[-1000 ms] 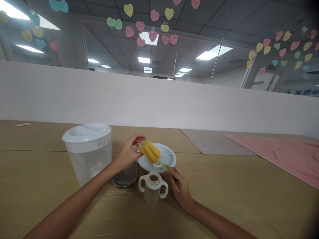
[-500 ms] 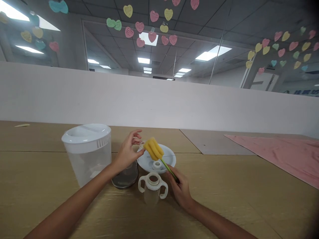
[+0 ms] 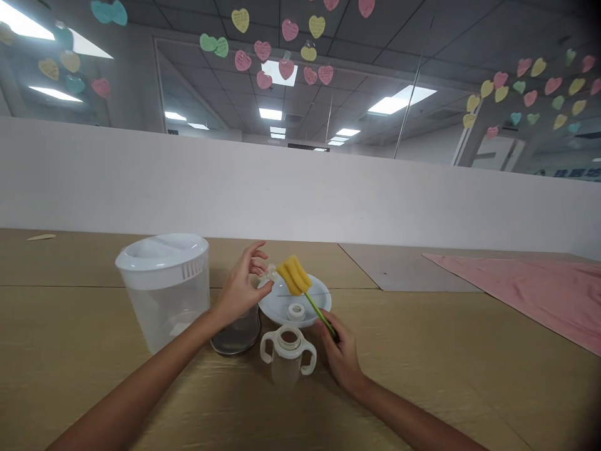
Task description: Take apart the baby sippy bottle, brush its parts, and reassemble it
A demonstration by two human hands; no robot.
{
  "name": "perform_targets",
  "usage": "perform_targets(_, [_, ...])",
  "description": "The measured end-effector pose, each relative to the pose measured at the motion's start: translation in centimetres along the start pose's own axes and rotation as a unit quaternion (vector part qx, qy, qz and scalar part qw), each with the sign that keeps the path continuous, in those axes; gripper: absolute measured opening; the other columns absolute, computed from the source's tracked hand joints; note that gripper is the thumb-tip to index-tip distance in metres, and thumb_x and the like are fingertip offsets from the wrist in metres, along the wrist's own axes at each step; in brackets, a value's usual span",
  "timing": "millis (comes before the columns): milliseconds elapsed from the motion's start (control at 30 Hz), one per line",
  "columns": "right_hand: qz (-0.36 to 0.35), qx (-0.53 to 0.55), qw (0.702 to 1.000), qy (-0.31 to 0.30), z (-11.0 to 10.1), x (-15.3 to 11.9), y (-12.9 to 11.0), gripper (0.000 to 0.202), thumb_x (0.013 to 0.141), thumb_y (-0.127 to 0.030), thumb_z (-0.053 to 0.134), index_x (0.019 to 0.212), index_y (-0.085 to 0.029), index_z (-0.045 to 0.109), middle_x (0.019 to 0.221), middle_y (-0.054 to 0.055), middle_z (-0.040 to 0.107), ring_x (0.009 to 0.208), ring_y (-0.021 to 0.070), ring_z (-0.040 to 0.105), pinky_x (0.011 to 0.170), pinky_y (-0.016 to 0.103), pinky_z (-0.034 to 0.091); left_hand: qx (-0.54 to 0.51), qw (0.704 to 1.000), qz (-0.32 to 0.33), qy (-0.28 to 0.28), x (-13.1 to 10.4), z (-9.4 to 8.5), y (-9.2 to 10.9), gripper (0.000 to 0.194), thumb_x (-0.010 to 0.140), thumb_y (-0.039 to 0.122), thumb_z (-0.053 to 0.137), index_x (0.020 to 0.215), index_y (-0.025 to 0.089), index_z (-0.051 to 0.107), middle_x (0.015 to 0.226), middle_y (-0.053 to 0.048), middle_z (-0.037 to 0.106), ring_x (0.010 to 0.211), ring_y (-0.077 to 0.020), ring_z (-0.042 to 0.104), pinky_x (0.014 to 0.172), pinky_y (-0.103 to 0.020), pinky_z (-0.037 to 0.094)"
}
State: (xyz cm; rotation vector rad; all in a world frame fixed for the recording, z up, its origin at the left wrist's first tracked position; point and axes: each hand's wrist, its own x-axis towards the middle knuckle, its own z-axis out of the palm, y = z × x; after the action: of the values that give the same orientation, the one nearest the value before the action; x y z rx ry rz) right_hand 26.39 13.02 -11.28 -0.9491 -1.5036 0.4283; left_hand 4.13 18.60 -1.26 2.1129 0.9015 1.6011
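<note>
My left hand (image 3: 246, 279) pinches a small clear piece (image 3: 269, 274) that may be a bottle nipple; its shape is partly hidden by the fingers. In my right hand (image 3: 341, 351) is the green handle of a yellow sponge bottle brush (image 3: 294, 275). The sponge head is beside the clear piece, above a white plate (image 3: 322, 300). A white ring (image 3: 296, 312) lies on that plate. Nearer me stands an uncapped baby bottle (image 3: 286, 360) with two white handles. Under my left wrist is a dark round-edged object (image 3: 237, 341), partly covered.
A translucent tub (image 3: 154, 307) with a white lid stands left of my left hand. A pink cloth (image 3: 530, 288) lies at the far right of the brown table (image 3: 413, 376). Behind the table runs a low white wall (image 3: 282, 188) with glass above.
The sponge head has shifted slightly right and up, away from the left fingers, so more of the clear piece shows. My left hand has barely moved.
</note>
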Motion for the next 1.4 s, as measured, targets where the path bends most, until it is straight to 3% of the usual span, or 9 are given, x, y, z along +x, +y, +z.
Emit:
perform_targets(167, [-0.009,-0.006,1.0,-0.011,-0.1,-0.1,0.1,0.029,0.089,-0.037,0.05,0.107,-0.018,0.064,0.105,0.007,0.064,0.096,0.0222,0.059,0.085,0.033,0.049,-0.002,1.0,-0.005,-0.008,-0.1,0.0,-0.2,0.069,0.069,0.019,0.063,0.13,0.025,0.031,0.09,0.0,0.052,0.077,-0.0119,0.054,0.076,-0.026,0.047])
perform_targets(567, [0.019,0.004,1.0,-0.02,0.2,0.2,0.0,0.032,0.089,-0.04,0.049,0.106,-0.017,0.063,0.104,0.007,0.063,0.095,0.0221,0.058,0.086,0.033,0.047,-0.022,0.999,0.006,-0.05,0.0,0.1,0.3,0.062,0.072,0.022,0.062,0.127,0.023,0.034,0.091,-0.001,0.055,0.083,-0.0139,0.055,0.084,-0.03,0.046])
perform_targets(667, [0.037,0.009,0.999,-0.035,0.1,0.3,0.3,0.034,0.089,-0.042,0.048,0.106,-0.017,0.063,0.104,0.007,0.063,0.097,0.0229,0.057,0.086,0.033,0.047,0.024,0.994,0.003,-0.102,0.5,-0.9,0.7,0.056,0.073,0.024,0.06,0.124,0.022,0.039,0.09,-0.002,0.056,0.081,-0.0147,0.056,0.079,-0.029,0.046])
perform_targets(833, [0.066,0.009,0.998,-0.014,0.0,0.5,0.5,0.039,0.088,-0.046,0.049,0.107,-0.015,0.063,0.102,0.008,0.064,0.097,0.0238,0.057,0.082,0.031,0.048,0.24,0.928,-0.022,-0.286,0.4,-3.4,1.3,0.031,0.064,0.011,0.057,0.093,0.021,0.056,0.075,0.001,0.058,0.065,-0.0157,0.055,0.057,-0.023,0.039])
perform_targets(1000, [0.062,0.006,0.997,-0.036,0.1,0.4,0.3,0.038,0.088,-0.046,0.048,0.106,-0.015,0.063,0.102,0.007,0.064,0.094,0.0227,0.057,0.081,0.029,0.047,0.388,0.839,-0.071,-0.375,-1.3,-3.0,-0.6,0.023,0.049,0.002,0.056,0.065,0.02,0.055,0.061,0.0,0.056,0.055,-0.0181,0.054,0.044,-0.021,0.029])
perform_targets(1067, [0.064,0.007,0.997,-0.035,0.0,0.4,0.4,0.039,0.088,-0.046,0.048,0.106,-0.015,0.063,0.102,0.007,0.064,0.094,0.0228,0.057,0.079,0.029,0.047,0.411,0.82,-0.071,-0.392,-1.8,-2.3,-1.5,0.02,0.049,0.002,0.056,0.061,0.019,0.057,0.061,-0.002,0.058,0.054,-0.0199,0.056,0.044,-0.022,0.032])
perform_targets(1200, [0.061,0.007,0.998,-0.028,0.0,0.5,0.6,0.04,0.087,-0.047,0.05,0.105,-0.015,0.064,0.101,0.008,0.064,0.093,0.0234,0.058,0.079,0.03,0.048,0.423,0.815,-0.064,-0.39,-2.3,-1.1,-2.1,0.022,0.049,0.001,0.059,0.064,0.017,0.062,0.072,-0.007,0.065,0.065,-0.0244,0.063,0.049,-0.024,0.041])
perform_targets(1300, [0.061,0.009,0.998,-0.022,0.0,0.5,0.6,0.04,0.086,-0.048,0.051,0.104,-0.015,0.064,0.1,0.008,0.065,0.094,0.0241,0.059,0.079,0.031,0.049,0.445,0.81,-0.069,-0.375,-2.2,-1.0,-1.5,0.018,0.05,0.003,0.061,0.062,0.016,0.063,0.07,-0.01,0.066,0.066,-0.0269,0.064,0.053,-0.028,0.046])
perform_targets(1400, [0.065,0.017,0.997,-0.023,0.1,0.5,0.5,0.04,0.086,-0.048,0.051,0.104,-0.015,0.064,0.099,0.008,0.065,0.093,0.0238,0.058,0.078,0.03,0.049,0.477,0.804,-0.079,-0.346,-1.7,-1.1,-0.4,0.005,0.063,0.01,0.06,0.063,0.014,0.063,0.066,-0.014,0.065,0.063,-0.0299,0.064,0.055,-0.035,0.047])
